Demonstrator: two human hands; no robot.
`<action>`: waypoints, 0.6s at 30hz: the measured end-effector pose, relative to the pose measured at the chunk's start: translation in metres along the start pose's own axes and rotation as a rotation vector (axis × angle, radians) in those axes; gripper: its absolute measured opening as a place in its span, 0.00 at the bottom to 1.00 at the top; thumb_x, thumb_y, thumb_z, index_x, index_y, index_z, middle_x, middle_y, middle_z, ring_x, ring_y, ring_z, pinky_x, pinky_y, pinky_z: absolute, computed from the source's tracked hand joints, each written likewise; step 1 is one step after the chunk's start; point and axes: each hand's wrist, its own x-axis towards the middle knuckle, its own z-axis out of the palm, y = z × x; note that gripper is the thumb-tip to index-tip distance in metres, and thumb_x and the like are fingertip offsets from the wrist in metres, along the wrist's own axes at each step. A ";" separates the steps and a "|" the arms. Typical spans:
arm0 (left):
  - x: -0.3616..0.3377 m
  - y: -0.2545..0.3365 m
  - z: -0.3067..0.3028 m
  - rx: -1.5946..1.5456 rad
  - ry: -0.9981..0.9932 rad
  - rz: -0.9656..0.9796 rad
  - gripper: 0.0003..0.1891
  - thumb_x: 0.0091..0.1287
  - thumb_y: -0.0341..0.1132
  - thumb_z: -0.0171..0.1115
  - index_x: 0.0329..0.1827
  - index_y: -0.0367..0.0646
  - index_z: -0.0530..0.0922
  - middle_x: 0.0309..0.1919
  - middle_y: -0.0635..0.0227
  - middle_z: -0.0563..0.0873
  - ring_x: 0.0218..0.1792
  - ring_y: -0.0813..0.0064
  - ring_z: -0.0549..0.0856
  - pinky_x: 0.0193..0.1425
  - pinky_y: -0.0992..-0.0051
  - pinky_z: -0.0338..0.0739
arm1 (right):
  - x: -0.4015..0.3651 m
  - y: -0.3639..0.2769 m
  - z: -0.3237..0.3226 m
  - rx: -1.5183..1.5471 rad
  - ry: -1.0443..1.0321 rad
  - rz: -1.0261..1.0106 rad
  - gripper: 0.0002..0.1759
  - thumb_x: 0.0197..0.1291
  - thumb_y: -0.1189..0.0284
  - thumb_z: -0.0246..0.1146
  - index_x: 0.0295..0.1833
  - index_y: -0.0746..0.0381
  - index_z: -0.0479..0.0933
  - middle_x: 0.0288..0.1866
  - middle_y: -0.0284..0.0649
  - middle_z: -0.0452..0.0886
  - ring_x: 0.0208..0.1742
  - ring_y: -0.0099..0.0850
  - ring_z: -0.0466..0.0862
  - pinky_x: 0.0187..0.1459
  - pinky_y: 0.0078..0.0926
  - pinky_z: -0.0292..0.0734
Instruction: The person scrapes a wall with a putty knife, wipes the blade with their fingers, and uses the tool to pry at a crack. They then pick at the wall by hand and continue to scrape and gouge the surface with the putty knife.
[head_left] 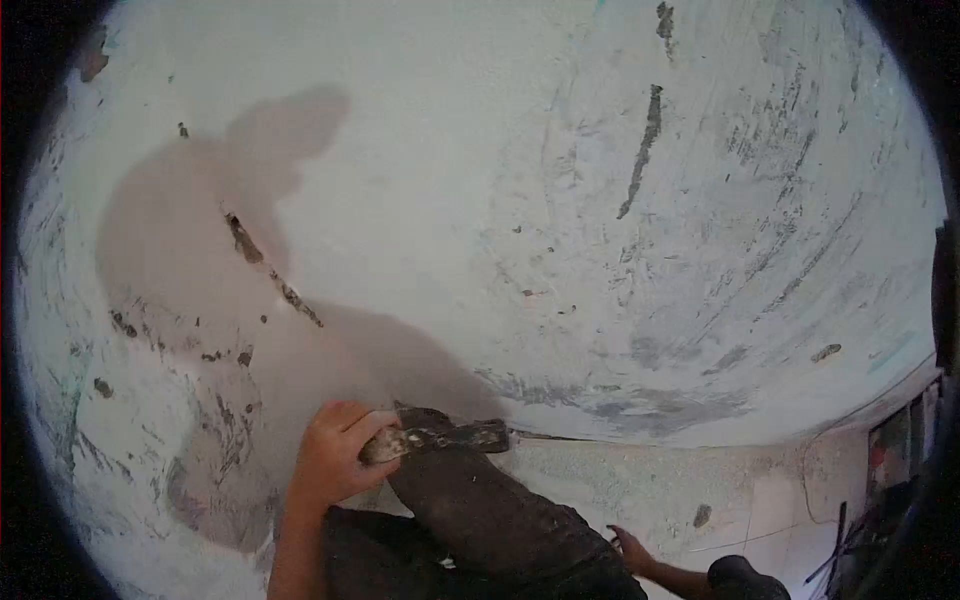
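My left hand (335, 455) is closed around the pale end of a short, flat, crusted tool (455, 437). Its darker end points right, close to the wall's lower edge; its exact kind is something I cannot tell. Dark trousers (500, 525) cover my bent leg just below the tool. Lower right, my right hand (632, 553) is beside the leg near the floor, most of its fingers hidden behind the fabric. The white wall (430, 200) fills most of the view, with a broken dark crack (243, 240) at left and a longer dark gouge (645, 150) at upper right.
Grey smears and small chips mark the wall's right side and its base. A speckled floor (600, 487) runs along the wall, with tiles at right. Dark clutter (895, 500) and a thin cord (806, 478) lie at the far right. Shadows fall on the left part of the wall.
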 end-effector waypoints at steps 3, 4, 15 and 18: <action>-0.010 -0.013 0.006 -0.053 -0.007 -0.096 0.23 0.38 0.35 0.76 0.42 0.48 0.82 0.32 0.65 0.82 0.38 0.62 0.82 0.49 0.62 0.75 | -0.046 0.000 0.016 0.226 0.156 0.023 0.33 0.72 0.57 0.51 0.75 0.64 0.56 0.56 0.50 0.77 0.56 0.38 0.78 0.60 0.35 0.71; -0.014 -0.022 0.014 -0.069 0.042 -0.056 0.22 0.39 0.34 0.75 0.41 0.47 0.83 0.32 0.64 0.82 0.36 0.61 0.82 0.48 0.63 0.75 | -0.056 -0.026 0.011 0.235 0.159 0.030 0.33 0.72 0.57 0.51 0.75 0.64 0.56 0.56 0.50 0.77 0.56 0.38 0.78 0.60 0.35 0.71; -0.036 -0.037 0.029 -0.232 0.021 -0.180 0.21 0.41 0.32 0.75 0.43 0.45 0.83 0.35 0.61 0.85 0.38 0.59 0.84 0.47 0.63 0.77 | -0.036 -0.080 -0.020 0.139 0.053 -0.141 0.34 0.69 0.57 0.55 0.73 0.64 0.60 0.63 0.51 0.76 0.66 0.40 0.72 0.67 0.37 0.65; -0.042 -0.038 0.029 -0.270 0.003 -0.213 0.21 0.42 0.32 0.75 0.43 0.46 0.83 0.35 0.61 0.85 0.38 0.59 0.84 0.47 0.63 0.77 | -0.027 -0.081 -0.024 0.135 -0.027 -0.076 0.34 0.69 0.56 0.54 0.73 0.64 0.60 0.62 0.51 0.76 0.64 0.40 0.73 0.65 0.37 0.66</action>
